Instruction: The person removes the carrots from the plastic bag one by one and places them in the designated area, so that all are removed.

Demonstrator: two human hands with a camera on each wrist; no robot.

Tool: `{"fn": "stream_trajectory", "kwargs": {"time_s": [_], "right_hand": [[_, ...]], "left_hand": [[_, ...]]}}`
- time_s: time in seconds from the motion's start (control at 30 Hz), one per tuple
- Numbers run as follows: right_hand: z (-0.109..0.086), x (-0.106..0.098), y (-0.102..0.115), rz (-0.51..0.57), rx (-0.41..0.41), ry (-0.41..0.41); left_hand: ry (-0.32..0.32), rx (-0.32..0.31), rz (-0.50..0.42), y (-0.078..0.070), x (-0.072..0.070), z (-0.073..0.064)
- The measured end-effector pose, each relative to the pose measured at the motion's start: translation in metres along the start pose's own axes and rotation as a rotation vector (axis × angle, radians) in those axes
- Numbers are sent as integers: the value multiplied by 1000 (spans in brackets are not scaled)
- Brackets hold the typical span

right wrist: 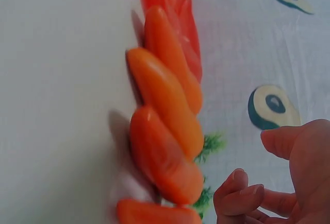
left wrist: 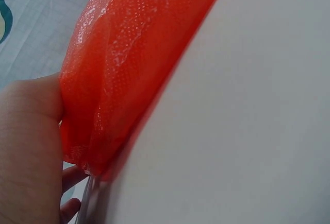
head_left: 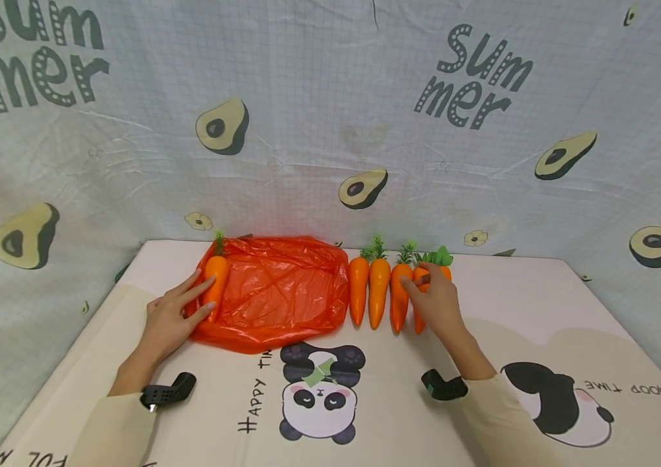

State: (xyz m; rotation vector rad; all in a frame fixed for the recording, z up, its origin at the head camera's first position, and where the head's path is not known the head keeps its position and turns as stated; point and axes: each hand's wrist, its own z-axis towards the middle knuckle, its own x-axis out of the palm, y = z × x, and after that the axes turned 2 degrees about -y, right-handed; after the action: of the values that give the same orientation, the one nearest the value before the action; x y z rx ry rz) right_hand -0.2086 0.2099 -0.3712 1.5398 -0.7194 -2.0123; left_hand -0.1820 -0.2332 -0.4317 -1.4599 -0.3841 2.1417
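Observation:
A red plastic bag [head_left: 283, 292] lies flat at the back of the table, with one orange carrot [head_left: 219, 269] along its left side. My left hand [head_left: 169, 318] rests over that carrot and the bag's edge, its fingers spread and touching the carrot. In the left wrist view the thumb lies against the red bag [left wrist: 124, 54]. Right of the bag, several carrots stand in a row, tips toward me, among them an orange carrot [head_left: 379, 292]. Over the row's right end, my right hand [head_left: 438, 301] hovers with thumb and bent fingers apart, partly hiding the carrots there.
A pale tablecloth [head_left: 318, 447] printed with pandas covers the table. Behind it hangs a grey-white curtain [head_left: 283, 181] with avocado prints, close to the carrots' green tops [head_left: 378, 245]. Black wrist cameras [head_left: 169, 391] are strapped to both forearms.

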Motion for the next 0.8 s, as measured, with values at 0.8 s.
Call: {"fn": "stream_trajectory", "kwargs": {"time_s": [0.8], "right_hand": [[-9, 61, 76, 113, -120, 0]], "left_hand": [[-39, -6, 6, 1, -1, -2]]}}
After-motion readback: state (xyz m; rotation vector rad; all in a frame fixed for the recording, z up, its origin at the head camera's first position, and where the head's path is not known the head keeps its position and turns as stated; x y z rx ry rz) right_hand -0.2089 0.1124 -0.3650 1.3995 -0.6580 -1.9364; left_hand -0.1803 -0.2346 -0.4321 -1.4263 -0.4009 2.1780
